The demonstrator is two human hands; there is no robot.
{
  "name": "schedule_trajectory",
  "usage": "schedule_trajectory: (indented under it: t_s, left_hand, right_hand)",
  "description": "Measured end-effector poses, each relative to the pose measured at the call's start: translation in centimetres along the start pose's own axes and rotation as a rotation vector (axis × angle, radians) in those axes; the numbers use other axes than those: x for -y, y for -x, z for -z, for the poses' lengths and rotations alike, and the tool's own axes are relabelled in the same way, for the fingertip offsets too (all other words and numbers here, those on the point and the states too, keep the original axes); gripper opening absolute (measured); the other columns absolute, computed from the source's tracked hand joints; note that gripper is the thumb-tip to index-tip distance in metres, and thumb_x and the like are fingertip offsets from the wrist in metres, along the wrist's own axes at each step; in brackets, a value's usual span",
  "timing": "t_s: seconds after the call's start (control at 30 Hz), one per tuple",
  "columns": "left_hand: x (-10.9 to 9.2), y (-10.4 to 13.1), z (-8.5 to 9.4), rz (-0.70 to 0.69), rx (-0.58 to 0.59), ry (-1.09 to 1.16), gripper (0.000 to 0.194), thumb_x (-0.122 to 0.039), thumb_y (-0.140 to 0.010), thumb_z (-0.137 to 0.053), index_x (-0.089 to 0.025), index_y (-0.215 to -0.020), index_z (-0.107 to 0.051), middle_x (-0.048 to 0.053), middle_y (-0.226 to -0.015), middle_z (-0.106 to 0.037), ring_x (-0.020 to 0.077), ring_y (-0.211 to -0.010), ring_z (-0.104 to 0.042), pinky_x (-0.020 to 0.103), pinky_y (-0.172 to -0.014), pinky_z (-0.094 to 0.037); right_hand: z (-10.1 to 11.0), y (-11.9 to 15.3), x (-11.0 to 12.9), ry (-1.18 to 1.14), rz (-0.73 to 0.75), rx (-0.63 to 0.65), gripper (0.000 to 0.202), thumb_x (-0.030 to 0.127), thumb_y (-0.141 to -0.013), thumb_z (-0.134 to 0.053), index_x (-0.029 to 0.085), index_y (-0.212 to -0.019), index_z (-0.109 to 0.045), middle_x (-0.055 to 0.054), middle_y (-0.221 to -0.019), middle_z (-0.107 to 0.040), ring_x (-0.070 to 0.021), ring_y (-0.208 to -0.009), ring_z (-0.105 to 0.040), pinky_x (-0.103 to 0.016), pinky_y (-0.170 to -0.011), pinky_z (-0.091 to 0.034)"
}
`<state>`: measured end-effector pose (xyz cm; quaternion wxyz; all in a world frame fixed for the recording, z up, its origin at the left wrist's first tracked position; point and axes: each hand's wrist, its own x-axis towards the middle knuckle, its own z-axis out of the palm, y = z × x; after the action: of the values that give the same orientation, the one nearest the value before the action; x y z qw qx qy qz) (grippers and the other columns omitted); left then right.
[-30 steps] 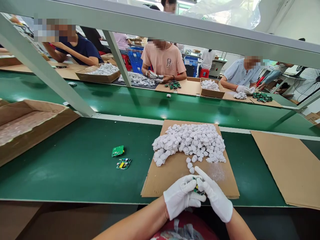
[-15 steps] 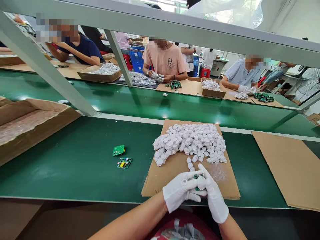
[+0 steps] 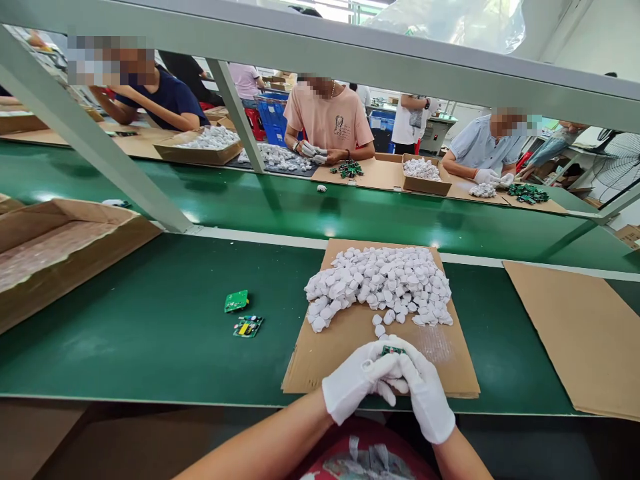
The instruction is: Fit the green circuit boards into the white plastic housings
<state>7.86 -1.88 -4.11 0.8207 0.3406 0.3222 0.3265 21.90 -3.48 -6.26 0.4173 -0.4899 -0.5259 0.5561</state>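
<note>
left hand (image 3: 356, 375) and right hand (image 3: 425, 387) clasp green board (image 3: 393, 350); white pile (image 3: 383, 280) beyond

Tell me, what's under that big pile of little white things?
Brown cardboard shows in front of the white pile, and the cardboard lies on a green table. The pile covers the cardboard's middle, so I can't see whether anything else hides there.

the green bench (image 3: 150, 353) bears an open carton (image 3: 75, 270) at left, two circuit boards (image 3: 247, 327), a cardboard stack (image 3: 320, 360), and, right, a cardboard sheet (image 3: 575, 333).
</note>
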Motion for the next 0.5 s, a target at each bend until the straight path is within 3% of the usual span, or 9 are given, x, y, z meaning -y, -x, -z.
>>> schedule_trajectory:
  t_s: [0.1,0.2,0.37,0.5]
  left_hand:
    - [0.41,-0.18,0.02,-0.060,-0.035,-0.089,0.034,-0.044,-0.071,-0.066,-0.012,-0.081,-0.061,0.004,-0.063,-0.060,0.0116,-0.054,-0.057,0.018,-0.043,-0.045]
    - [0.79,-0.36,0.25,-0.060,-0.027,-0.086,0.035,-0.045,-0.071,-0.066,-0.012,-0.082,-0.061,0.006,-0.065,-0.062,0.0123,-0.055,-0.058,0.019,-0.044,-0.045]
    - [0.48,0.09,0.71,0.090,0.040,0.270,0.042,-0.047,-0.071,-0.066,-0.014,-0.096,-0.059,0.007,-0.079,-0.062,0.0172,-0.073,-0.064,0.025,-0.062,-0.049]
    - [-0.12,0.54,0.18,0.021,0.048,0.281,0.031,-0.040,-0.071,-0.068,-0.011,-0.081,-0.061,0.005,-0.073,-0.060,0.0154,-0.070,-0.062,0.029,-0.072,-0.049]
  right_hand:
    - [-0.12,0.04,-0.03,-0.008,0.005,-0.009,0.042,0.049,-0.087,-0.044,0.022,-0.113,-0.063,-0.008,-0.118,-0.063,-0.0245,-0.113,-0.055,-0.040,-0.101,-0.041]
    - [-0.07,0.06,-0.11,0.028,0.011,-0.014,0.040,0.048,-0.086,-0.048,0.023,-0.114,-0.062,-0.007,-0.118,-0.064,-0.0242,-0.112,-0.056,-0.040,-0.100,-0.041]
    - [0.30,-0.09,0.06,0.048,0.013,-0.019,0.043,0.050,-0.088,-0.042,0.022,-0.114,-0.062,-0.007,-0.120,-0.063,-0.0230,-0.113,-0.055,-0.039,-0.101,-0.040]
    - [0.14,-0.13,0.50,0.149,0.032,0.038,0.046,0.050,-0.086,-0.048,0.022,-0.121,-0.057,-0.007,-0.120,-0.063,-0.0229,-0.112,-0.056,-0.037,-0.100,-0.042]
